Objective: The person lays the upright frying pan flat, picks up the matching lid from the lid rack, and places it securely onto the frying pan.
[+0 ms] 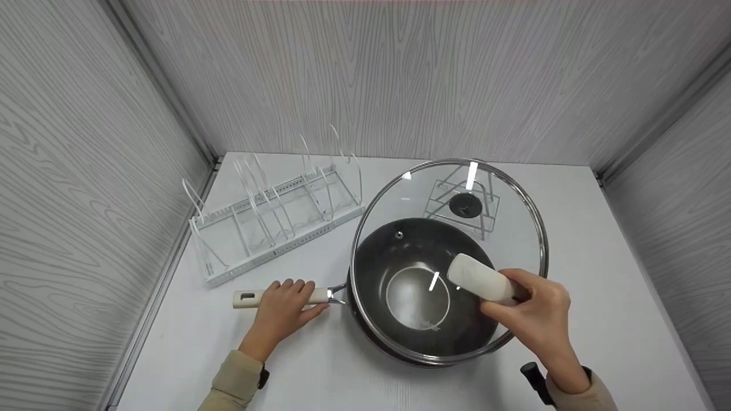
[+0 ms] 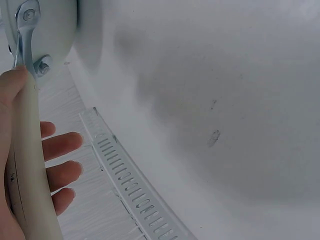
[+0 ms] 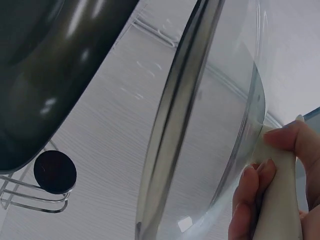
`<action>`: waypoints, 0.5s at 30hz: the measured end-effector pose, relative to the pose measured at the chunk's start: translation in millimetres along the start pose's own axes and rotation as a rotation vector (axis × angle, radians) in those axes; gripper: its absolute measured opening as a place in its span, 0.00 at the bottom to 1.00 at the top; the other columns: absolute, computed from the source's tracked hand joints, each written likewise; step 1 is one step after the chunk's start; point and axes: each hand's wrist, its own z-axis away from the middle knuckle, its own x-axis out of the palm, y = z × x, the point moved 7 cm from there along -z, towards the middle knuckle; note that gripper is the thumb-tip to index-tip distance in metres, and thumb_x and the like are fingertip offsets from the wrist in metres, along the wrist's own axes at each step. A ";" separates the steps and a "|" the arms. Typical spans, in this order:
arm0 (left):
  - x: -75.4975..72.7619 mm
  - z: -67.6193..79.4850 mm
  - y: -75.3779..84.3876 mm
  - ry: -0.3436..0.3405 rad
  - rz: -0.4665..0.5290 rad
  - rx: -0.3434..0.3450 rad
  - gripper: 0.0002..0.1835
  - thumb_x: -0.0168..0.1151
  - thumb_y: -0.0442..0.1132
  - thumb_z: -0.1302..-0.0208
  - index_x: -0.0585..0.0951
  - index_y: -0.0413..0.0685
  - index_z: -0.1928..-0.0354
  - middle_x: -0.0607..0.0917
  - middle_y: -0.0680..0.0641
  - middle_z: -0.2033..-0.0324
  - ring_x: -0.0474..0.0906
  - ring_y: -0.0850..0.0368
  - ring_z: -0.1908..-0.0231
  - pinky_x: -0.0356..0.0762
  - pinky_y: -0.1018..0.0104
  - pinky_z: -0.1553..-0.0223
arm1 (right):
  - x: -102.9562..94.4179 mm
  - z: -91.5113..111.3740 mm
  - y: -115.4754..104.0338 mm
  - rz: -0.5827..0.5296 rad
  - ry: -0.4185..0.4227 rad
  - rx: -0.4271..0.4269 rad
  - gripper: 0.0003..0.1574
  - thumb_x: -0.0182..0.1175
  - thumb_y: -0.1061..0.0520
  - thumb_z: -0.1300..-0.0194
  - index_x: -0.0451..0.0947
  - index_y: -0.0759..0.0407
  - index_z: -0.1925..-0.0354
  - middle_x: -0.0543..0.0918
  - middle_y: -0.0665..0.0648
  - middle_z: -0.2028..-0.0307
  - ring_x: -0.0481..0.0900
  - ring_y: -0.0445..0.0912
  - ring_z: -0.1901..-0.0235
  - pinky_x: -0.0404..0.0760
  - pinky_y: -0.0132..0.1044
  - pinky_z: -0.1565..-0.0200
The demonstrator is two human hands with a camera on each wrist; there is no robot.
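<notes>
On the left, my left hand (image 1: 282, 308) grips the cream handle (image 1: 247, 299) of a dark-lined frying pan (image 3: 45, 75). Its thumb lies along the handle near the metal bracket (image 2: 27, 37). My right hand (image 1: 537, 311) holds the cream handle (image 1: 477, 278) of a clear glass lid (image 1: 543, 245) with a metal rim. In the head view the lid overlaps most of the pan, whose inside shows through the glass. In the right wrist view a gap separates the lid's rim from the pan.
A white dish rack (image 1: 314, 231) with upright wire dividers stands at the back left of the white table (image 1: 605, 285). A small wire stand (image 3: 37, 204) with a black disc (image 3: 55, 171) sits behind the pan. Grey wood-grain walls (image 1: 365, 74) enclose the table.
</notes>
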 end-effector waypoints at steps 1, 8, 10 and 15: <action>0.2 -0.2 0.1 -0.004 -0.002 0.000 0.26 0.62 0.62 0.45 0.74 0.46 0.66 0.77 0.48 0.78 0.75 0.50 0.78 0.71 0.57 0.79 | 1.7 0.3 0.9 0.010 -0.008 0.003 0.24 0.71 0.68 0.77 0.85 0.52 0.72 0.83 0.46 0.79 0.74 0.33 0.83 0.70 0.21 0.74; 1.6 0.3 -1.7 -0.007 0.009 -0.004 0.25 0.62 0.62 0.46 0.74 0.46 0.66 0.77 0.48 0.78 0.76 0.50 0.77 0.70 0.57 0.78 | 16.1 0.8 10.1 0.061 -0.090 0.093 0.22 0.72 0.65 0.76 0.85 0.51 0.73 0.83 0.43 0.80 0.74 0.36 0.82 0.68 0.23 0.75; 1.5 0.0 -1.7 -0.009 0.015 -0.010 0.25 0.62 0.62 0.46 0.74 0.46 0.66 0.78 0.48 0.78 0.76 0.50 0.77 0.70 0.57 0.78 | 20.1 0.8 13.2 0.071 -0.118 0.133 0.22 0.72 0.64 0.76 0.85 0.50 0.73 0.82 0.42 0.80 0.74 0.36 0.83 0.68 0.25 0.76; 2.4 0.0 -1.8 -0.017 0.024 -0.025 0.25 0.62 0.62 0.46 0.74 0.46 0.66 0.78 0.48 0.77 0.76 0.50 0.76 0.70 0.57 0.77 | 28.7 0.0 18.6 0.104 -0.187 0.194 0.21 0.72 0.62 0.74 0.84 0.48 0.73 0.81 0.41 0.81 0.72 0.38 0.82 0.67 0.32 0.76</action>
